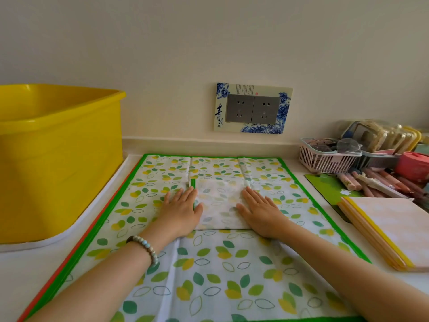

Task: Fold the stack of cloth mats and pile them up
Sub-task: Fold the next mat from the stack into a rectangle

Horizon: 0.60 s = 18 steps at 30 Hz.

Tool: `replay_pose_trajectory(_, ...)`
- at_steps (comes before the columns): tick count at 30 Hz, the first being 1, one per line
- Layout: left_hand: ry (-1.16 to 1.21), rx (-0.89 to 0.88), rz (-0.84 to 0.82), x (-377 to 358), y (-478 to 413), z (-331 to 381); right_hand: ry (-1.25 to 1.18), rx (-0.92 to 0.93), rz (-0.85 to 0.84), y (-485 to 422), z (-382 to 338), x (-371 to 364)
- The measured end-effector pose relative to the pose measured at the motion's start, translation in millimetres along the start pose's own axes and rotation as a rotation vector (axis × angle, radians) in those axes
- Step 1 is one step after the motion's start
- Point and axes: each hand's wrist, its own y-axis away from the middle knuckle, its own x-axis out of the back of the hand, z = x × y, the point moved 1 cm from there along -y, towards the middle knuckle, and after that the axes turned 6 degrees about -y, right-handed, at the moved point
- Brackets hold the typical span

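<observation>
A small folded mat (220, 205), pale side up with faint leaf print, lies in the middle of a spread stack of leaf-print cloth mats (209, 275) with green borders. My left hand (181, 210) lies flat on the folded mat's left edge, fingers straight. On its right edge my right hand (260, 212) presses flat in the same way. An orange border (76, 242) of a lower mat shows along the stack's left side. To the right sits a pile of folded mats (383, 231) with yellow and orange edges.
A big yellow plastic tub (58, 159) stands at the left on the counter. At the back right are a pink basket (325, 159), food containers (380, 135), a red lid (413, 163) and sausage sticks (371, 182). A wall socket (253, 108) is straight ahead.
</observation>
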Motion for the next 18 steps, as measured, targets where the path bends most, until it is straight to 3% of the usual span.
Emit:
replay_pose_trajectory(3,0.066,-0.001,0.021,-4,3,-1,-0.078,-0.001,0.002,4,-4,6)
replay_pose_trajectory(8,0.083,0.005,0.036,-5,2,-3,-0.653,-0.160,0.075,6,-1,38)
replay_pose_trajectory(13,0.072,0.007,0.045,-5,2,-3,-0.524,-0.303,-0.057,2,2,55)
replay_pose_trajectory(18,0.075,0.008,0.056,-7,0,-3,-0.742,-0.484,-0.048,-9,-5,56)
